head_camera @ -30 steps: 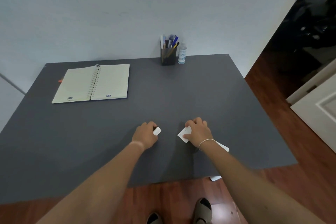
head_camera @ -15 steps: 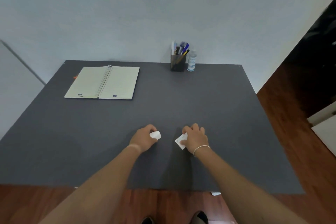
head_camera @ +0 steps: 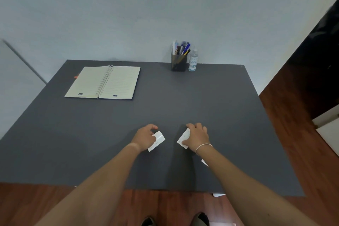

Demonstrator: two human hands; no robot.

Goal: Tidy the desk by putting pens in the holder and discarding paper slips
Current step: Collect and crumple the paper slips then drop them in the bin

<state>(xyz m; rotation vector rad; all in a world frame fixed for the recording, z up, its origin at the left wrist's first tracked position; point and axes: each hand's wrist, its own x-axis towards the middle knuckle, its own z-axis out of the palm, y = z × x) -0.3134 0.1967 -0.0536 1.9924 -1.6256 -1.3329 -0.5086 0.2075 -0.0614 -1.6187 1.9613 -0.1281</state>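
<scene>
On the dark grey desk my left hand grips a curled white paper slip that sticks out to the right of its fingers. My right hand holds a second white paper slip by its edge, just above the desk. A corner of a third slip peeks out beside my right forearm. Far back, a dark pen holder stands against the wall with several pens in it. No loose pens show on the desk.
An open spiral notebook lies at the back left. A small clear bottle stands right of the holder. A white scrap lies on the wooden floor under the front edge. My shoes are below.
Both hands have lifted their slips slightly off the desk; the left slip now shows larger and curled. The camera tilted up and back.
</scene>
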